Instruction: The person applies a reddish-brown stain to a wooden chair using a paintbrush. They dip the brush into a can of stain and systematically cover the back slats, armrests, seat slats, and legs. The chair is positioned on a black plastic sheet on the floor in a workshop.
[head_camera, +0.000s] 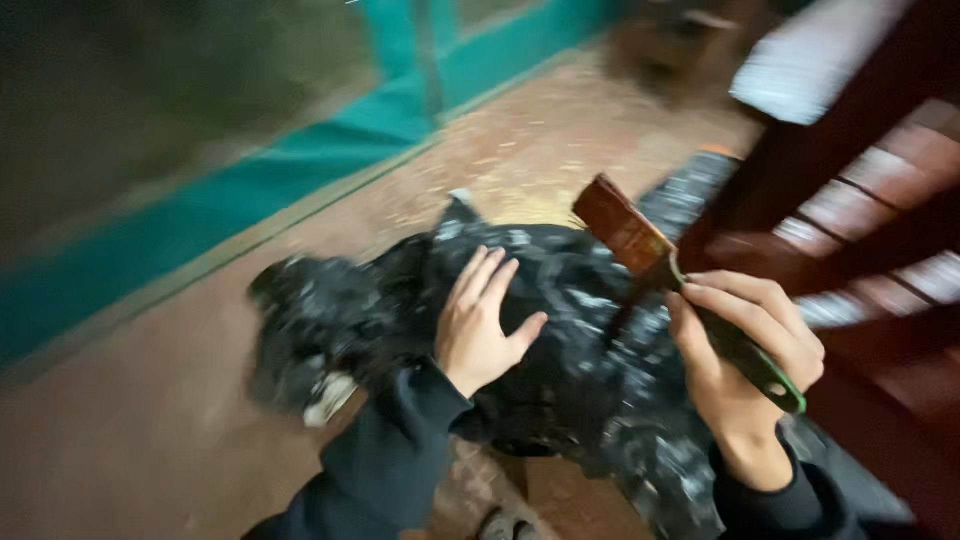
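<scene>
head view: one cam only, blurred by motion.
brush (640, 245): held in right hand (740, 350), up at centre-right; bristles wet w/ red-brown colour.
brush axis: diagonal, bristle end points to upper left, green-black handle end goes to lower right, out below the fist.
right hand: fingers wrapped tight around the handle, thumb side toward the bristles.
left hand (480, 325): fingers spread, palm flat on the black sheet (560, 300); holds nothing.
nearer hand: right has the brush; left is just beside, to the left and a bit lower, not touching it.
sheet: crumpled black plastic on the floor (150, 430), under both hands.
wood (850, 200): dark red slatted piece at right, close behind the brush; touching or not, cannot tell.
</scene>
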